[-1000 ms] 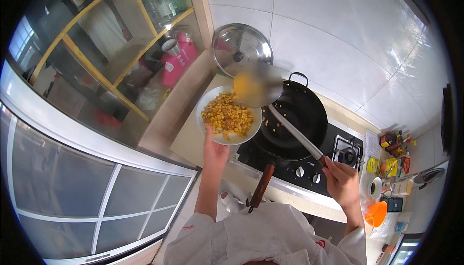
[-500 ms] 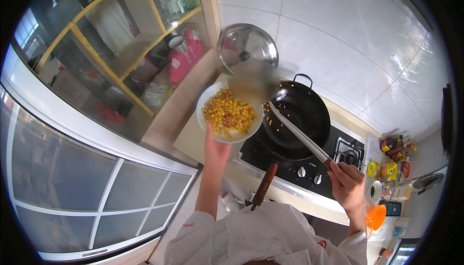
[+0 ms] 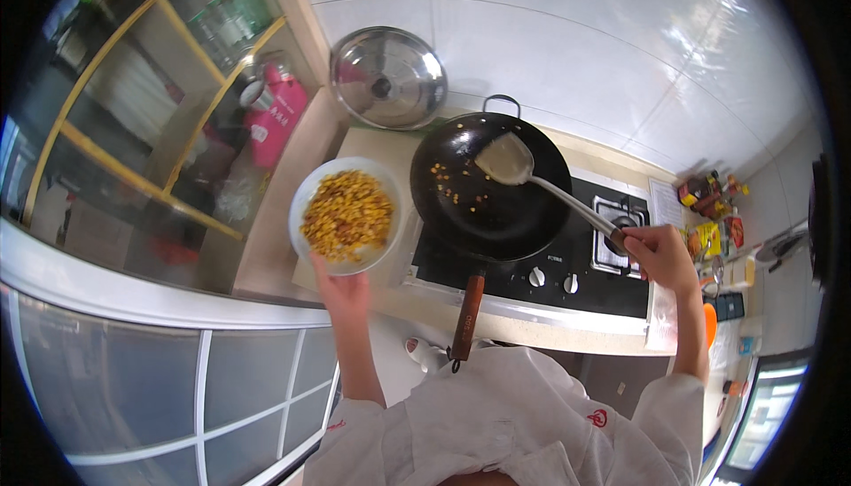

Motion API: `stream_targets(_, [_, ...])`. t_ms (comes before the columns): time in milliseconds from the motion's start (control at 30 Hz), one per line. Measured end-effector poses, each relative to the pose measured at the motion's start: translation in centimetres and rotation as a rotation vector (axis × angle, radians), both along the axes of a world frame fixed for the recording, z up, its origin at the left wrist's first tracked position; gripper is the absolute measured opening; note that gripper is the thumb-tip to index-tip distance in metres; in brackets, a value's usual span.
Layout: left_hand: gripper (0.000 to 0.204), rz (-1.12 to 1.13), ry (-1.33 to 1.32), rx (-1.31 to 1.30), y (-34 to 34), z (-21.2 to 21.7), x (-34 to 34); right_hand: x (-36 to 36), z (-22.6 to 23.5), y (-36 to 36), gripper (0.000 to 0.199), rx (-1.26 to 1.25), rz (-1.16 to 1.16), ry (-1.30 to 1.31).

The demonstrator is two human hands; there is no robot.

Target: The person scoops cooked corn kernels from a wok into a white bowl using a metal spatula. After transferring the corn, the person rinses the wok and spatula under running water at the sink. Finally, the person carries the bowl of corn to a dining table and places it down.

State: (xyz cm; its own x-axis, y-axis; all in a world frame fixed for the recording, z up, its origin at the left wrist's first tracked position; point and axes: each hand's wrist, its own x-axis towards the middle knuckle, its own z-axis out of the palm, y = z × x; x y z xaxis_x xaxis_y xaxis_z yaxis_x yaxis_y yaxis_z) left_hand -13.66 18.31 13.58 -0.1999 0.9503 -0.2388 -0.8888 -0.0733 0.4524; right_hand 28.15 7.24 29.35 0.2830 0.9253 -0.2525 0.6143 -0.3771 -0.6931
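My left hand (image 3: pixel 343 293) grips the near rim of a white plate (image 3: pixel 387 249), which is heaped with yellow-brown corn kernels (image 3: pixel 348 214) and small bits. The plate is over the pale counter, left of the stove. My right hand (image 3: pixel 660 257) is closed round the dark handle end of a long metal spatula (image 3: pixel 507 160). Its broad blade is over the inside of a black wok (image 3: pixel 483 225); I cannot tell if it touches. A few kernels (image 3: pixel 446 183) are left in the wok, whose wooden handle (image 3: pixel 468 318) points toward me.
A steel lid (image 3: pixel 390 77) leans on the tiled wall behind the plate. The wok sits on a black gas stove (image 3: pixel 554 260), with a second burner (image 3: pixel 623 225) to its right. Bottles (image 3: pixel 700 189) and packets line the right side. Glass-fronted shelves (image 3: pixel 160 189) stand at left.
The spatula blade has gone from above the plate's rim to over the wok, moving right. The view has shifted, so the plate and wok appear farther left.
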Motion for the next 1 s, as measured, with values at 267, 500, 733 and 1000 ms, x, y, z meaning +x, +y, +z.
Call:
stream_targets(267, [0.062, 0.041, 0.065, 0.034, -1.1, -1.6, -3.1, 1.6, -0.5, 2.8, 0.021, -0.333, 0.17, -0.13])
stream_targets(500, [0.059, 0.04, 0.069, 0.051, -1.8, -3.0, -3.4, -3.6, -5.7, 6.6, 0.023, -0.157, 0.154, -0.129])
stream_targets(733, [0.063, 0.057, 0.055, -0.026, -2.4, -1.4, -1.9, -4.6, -8.9, 6.1, 0.02, 0.029, 0.045, 0.032])
stream_targets(1000, [0.068, 0.048, 0.068, -0.034, -2.0, -2.1, -1.5, -5.4, -11.3, 6.0, 0.019, 0.194, -0.021, 0.173])
